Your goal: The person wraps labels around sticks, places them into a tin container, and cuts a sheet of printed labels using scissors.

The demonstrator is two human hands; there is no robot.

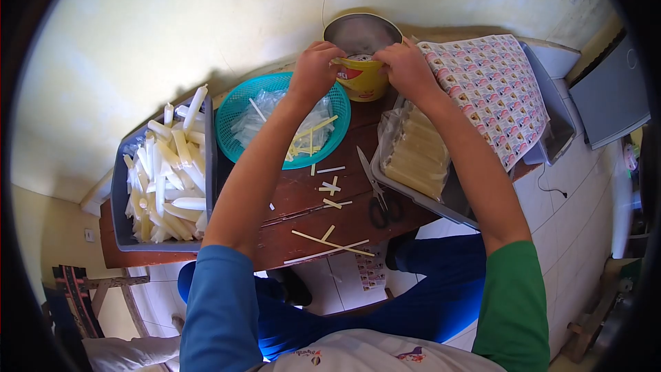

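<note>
A round yellow tin (363, 89) with a red label and a grey inside stands against the wall at the back. My left hand (317, 69) is closed at the left of its near rim, fingertips pinching there. At the right of the same rim, my right hand (406, 67) pinches too. Small pale bits show inside the tin between my fingertips; they are too small to name. Left of the tin, a turquoise basket (224, 131) holds clear plastic wrappers (255, 124) and pale strips (313, 136). My left forearm passes over it.
A grey crate (162, 242) of long pale wrapped sticks (180, 148) stands left. Scissors (377, 196) and loose strips (329, 238) lie on the brown table (275, 217). Right are a grey tray (413, 196) with a pale bagged stack (416, 155) and a printed label sheet (485, 89).
</note>
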